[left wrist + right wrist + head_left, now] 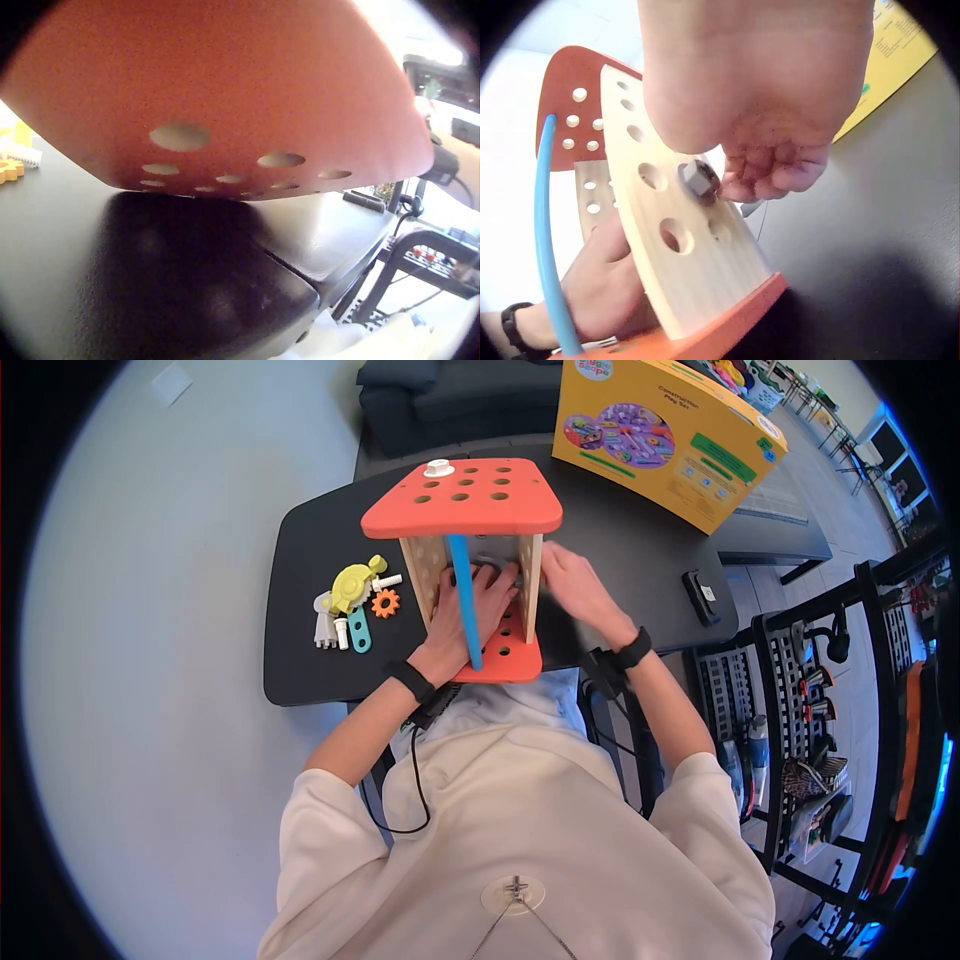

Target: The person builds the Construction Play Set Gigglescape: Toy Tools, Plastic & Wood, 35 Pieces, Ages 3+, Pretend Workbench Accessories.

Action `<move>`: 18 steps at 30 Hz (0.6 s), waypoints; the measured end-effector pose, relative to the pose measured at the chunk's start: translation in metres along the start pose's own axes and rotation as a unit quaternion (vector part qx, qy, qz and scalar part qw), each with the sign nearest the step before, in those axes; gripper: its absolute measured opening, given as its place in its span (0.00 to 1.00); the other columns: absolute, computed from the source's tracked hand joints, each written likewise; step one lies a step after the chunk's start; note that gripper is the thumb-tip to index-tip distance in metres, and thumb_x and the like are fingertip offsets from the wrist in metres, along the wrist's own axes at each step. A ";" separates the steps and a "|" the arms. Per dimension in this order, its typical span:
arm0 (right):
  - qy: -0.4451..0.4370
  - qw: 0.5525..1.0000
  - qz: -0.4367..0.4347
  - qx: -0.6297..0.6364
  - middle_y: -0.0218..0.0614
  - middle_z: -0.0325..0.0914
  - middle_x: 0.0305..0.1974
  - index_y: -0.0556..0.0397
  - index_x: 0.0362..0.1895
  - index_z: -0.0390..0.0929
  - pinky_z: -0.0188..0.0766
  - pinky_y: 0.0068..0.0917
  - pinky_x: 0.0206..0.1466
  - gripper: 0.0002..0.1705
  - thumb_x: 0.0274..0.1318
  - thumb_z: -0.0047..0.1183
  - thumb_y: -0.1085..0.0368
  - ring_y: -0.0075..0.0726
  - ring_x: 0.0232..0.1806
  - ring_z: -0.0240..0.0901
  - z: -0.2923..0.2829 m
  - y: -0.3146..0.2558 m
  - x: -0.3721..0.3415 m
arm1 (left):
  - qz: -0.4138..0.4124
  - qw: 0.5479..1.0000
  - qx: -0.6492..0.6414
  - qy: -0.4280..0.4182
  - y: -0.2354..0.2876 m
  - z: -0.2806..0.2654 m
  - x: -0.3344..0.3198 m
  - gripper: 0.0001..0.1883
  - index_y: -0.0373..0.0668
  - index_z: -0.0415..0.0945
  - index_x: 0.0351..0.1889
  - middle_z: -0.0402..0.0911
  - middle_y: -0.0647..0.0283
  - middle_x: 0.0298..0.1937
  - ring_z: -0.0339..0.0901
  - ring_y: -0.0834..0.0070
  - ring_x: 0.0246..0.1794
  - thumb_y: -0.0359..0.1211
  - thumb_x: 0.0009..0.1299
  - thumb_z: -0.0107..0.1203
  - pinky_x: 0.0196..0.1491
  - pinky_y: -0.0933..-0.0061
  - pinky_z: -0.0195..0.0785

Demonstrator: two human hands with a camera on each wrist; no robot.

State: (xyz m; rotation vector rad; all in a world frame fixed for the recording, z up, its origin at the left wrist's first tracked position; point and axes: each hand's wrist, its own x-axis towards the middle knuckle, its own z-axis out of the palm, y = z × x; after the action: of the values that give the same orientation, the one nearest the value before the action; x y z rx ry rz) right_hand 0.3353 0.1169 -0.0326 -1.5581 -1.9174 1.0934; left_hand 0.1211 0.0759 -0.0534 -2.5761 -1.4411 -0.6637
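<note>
A toy box frame with red perforated boards [535, 508] at top and bottom and pale wooden side panels [686, 281] stands at the table's front edge. A blue rod [464, 595] runs up its near side. My left hand [462, 622] reaches inside, behind the rod, its fingers toward the right panel; what they hold is hidden. Outside that panel, my right hand [583, 588] has curled fingers, their tips pinching at a grey faceted bolt head [698, 181] against the wood. From the left wrist, the red bottom board [225, 90] fills the view, overhanging the table.
Left of the frame lie a yellow-green toy saw [352, 588], an orange gear [385, 603], a teal strip [360, 630] and white bolts. A white bolt [438, 467] sits in the top board. Behind stands a yellow box [660, 435]; a black object [700, 598] lies at right.
</note>
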 end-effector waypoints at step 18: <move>-0.191 0.940 -0.110 0.260 0.54 0.54 0.82 0.57 0.86 0.43 0.47 0.48 0.87 0.70 0.53 0.79 0.48 0.51 0.86 0.50 -0.024 -0.031 -0.009 | 0.025 1.000 0.005 0.014 -0.006 -0.013 -0.004 0.22 0.48 0.76 0.68 0.81 0.60 0.50 0.78 0.60 0.57 0.40 0.78 0.59 0.61 0.53 0.71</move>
State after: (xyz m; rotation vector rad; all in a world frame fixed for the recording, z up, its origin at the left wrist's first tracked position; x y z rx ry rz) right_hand 0.3371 0.1143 0.0073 -0.8673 -1.7649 1.7164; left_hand 0.1105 0.0719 -0.0445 -2.5762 -1.3628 -0.6804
